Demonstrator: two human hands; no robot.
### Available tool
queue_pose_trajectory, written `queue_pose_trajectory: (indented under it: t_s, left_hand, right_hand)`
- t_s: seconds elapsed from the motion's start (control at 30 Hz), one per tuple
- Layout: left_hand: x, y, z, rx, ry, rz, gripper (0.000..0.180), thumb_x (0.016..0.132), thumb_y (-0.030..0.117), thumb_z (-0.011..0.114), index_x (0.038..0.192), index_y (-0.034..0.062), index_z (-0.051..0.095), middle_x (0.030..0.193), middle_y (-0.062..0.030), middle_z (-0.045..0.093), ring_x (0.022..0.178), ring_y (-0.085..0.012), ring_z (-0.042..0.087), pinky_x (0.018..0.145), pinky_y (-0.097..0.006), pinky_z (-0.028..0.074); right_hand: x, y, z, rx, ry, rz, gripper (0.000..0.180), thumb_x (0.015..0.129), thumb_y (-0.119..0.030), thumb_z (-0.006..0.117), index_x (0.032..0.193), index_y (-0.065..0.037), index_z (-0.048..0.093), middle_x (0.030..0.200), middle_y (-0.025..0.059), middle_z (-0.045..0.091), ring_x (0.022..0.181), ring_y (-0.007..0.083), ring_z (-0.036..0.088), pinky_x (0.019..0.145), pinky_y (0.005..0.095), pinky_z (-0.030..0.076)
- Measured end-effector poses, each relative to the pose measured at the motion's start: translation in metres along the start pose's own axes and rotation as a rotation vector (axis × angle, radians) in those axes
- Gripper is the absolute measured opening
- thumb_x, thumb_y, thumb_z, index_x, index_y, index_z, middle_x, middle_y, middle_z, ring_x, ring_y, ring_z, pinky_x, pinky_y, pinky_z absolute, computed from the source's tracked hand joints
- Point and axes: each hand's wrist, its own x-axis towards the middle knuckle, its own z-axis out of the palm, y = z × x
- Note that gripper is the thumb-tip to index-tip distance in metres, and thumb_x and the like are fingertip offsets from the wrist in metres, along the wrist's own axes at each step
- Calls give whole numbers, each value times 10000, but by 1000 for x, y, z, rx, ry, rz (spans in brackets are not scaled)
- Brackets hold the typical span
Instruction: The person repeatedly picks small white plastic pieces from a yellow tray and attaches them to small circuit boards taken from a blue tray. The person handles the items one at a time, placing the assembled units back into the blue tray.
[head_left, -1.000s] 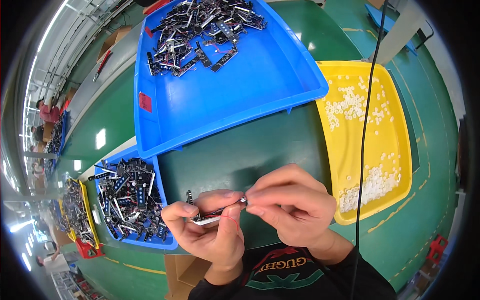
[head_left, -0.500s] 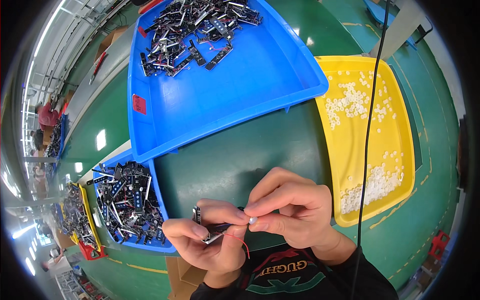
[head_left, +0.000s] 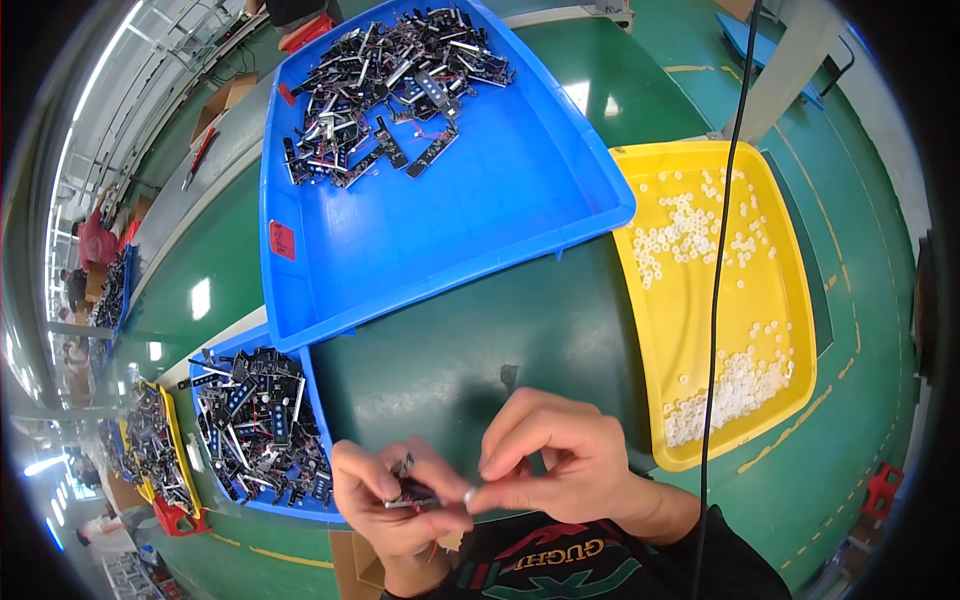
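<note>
My left hand [head_left: 405,500] is closed around a small dark circuit board [head_left: 410,494] with a pale edge and thin wires. Fingers cover much of the board. At that hand's fingertips is a small white round piece [head_left: 469,494], blurred. My right hand [head_left: 565,465] meets it from the other side, its thumb tip against the piece and the index finger curled just above. Both hands are over the near edge of the dark green work surface [head_left: 440,385]. Similar-looking white ring-like pieces [head_left: 730,395] lie in a yellow tray [head_left: 655,405] at the right.
A large blue tray [head_left: 440,210] at the back holds a pile of circuit boards [head_left: 390,90]. Another blue bin [head_left: 322,425] full of boards [head_left: 265,420] stands at the left. A black cable [head_left: 712,340] hangs down across the yellow tray. Below left is a cardboard box [head_left: 350,560].
Both hands have shifted down and slightly left, still together at the white piece. The right index finger has lifted a little from the thumb. The trays appear lower because the view moved.
</note>
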Motion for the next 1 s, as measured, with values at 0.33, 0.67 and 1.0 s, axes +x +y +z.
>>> queue_pose_trajectory:
  t_s: [0.33, 0.67, 1.0]
  left_hand:
    - [8, 149, -129, 1207, 499, 276, 311, 811, -85, 651, 1011, 59, 461, 858, -79, 601, 754, -99, 538, 677, -213, 427]
    - [-7, 157, -188, 1152, 789, -167, 323, 877, 42, 626, 1170, -44, 521, 873, -65, 606, 780, -125, 588, 719, -249, 480]
    - [-58, 115, -156, 558, 718, 111, 268, 902, 35, 594, 1158, -20, 541, 925, -71, 612, 870, -168, 595, 792, -293, 488]
  right_hand:
    - [-61, -57, -57, -1026, 194, 68, 71, 782, -20, 606, 814, 39, 581, 771, 111, 538, 730, 208, 494, 664, 276, 390]
    - [-69, -40, -121, -1316, 142, 352, 102, 888, 1, 531, 973, 31, 578, 830, 51, 483, 693, 131, 439, 615, 240, 364]
    - [-65, -40, -120, -1270, 133, 396, 106, 891, 0, 525, 977, 33, 578, 829, 52, 472, 712, 131, 460, 624, 239, 379]
